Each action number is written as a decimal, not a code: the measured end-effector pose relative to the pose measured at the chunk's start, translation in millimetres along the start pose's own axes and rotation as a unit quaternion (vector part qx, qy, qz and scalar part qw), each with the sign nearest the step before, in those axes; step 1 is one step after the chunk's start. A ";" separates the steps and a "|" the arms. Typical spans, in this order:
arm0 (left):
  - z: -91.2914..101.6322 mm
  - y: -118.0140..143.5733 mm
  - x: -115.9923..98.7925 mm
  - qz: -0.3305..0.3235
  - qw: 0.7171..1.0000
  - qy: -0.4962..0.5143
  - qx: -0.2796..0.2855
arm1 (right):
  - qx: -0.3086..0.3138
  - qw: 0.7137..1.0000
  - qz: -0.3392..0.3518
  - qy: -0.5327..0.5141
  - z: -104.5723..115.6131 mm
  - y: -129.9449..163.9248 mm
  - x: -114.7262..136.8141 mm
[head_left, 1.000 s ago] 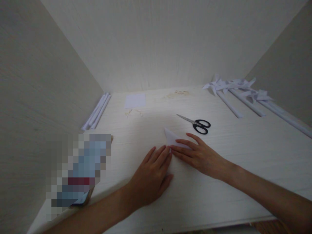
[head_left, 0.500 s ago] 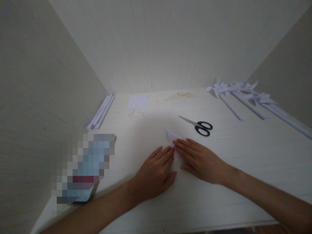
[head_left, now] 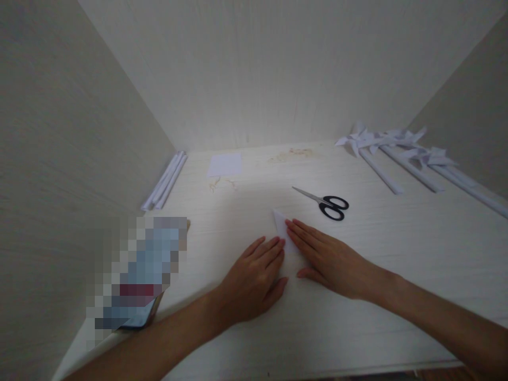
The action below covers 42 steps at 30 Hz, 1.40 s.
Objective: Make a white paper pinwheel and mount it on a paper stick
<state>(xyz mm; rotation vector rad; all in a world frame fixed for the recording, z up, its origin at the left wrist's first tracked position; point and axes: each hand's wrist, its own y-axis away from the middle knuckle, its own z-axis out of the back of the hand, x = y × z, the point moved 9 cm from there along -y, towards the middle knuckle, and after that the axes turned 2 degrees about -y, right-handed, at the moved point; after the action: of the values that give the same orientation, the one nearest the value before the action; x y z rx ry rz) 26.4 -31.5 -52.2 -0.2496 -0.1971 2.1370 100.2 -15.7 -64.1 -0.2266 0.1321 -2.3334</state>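
A small piece of white paper (head_left: 280,224), folded to a pointed triangle, lies flat on the white table between my hands. My right hand (head_left: 323,251) rests flat on its right part with the fingers stretched out, hiding some of it. Fingertips of my left hand (head_left: 257,275) touch the paper's lower left edge; that hand lies flat, its thumb apart. Beyond my right hand is a pair of scissors (head_left: 326,203) with black handles, its blades pointing to the far left.
Several white paper pinwheels on rolled paper sticks (head_left: 413,168) lie at the back right. A square of white paper (head_left: 225,164) lies near the back wall. Rolled paper tubes (head_left: 165,180) rest along the left wall. A blurred-out phone (head_left: 138,320) stands nearer on the left.
My right hand has slid slightly up and right along the paper, its fingertips now a little apart from my left hand's. The left hand has barely moved.
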 end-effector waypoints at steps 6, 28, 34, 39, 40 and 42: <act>0.8 0.6 1.6 0.001 1.000 0.003 -0.005 | -0.001 1.000 0.005 0.005 0.0 0.2 0.7; -0.1 0.3 1.4 0.001 1.000 -0.010 0.004 | 0.007 1.000 0.005 -0.006 -0.3 -0.5 0.1; -4.2 4.9 -0.8 0.005 0.999 -0.006 0.033 | 0.000 1.000 0.004 -0.017 2.5 -0.7 0.1; -5.2 7.5 -3.2 0.004 0.998 0.008 0.057 | 0.006 0.999 -0.002 -0.035 2.1 -0.4 -1.1; -5.5 7.5 -3.2 0.004 0.998 0.010 0.060 | 0.006 0.999 -0.003 -0.036 2.3 -0.4 -1.3; -6.5 7.2 -2.9 0.006 0.998 0.013 0.066 | 0.006 0.999 -0.001 -0.033 2.6 -0.5 -1.0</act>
<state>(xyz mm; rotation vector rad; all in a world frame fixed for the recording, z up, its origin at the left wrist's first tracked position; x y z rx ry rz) 23.8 -37.6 -59.9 -0.2014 -0.0393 2.1483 101.0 -14.7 -61.6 -0.2973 0.0841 -2.3242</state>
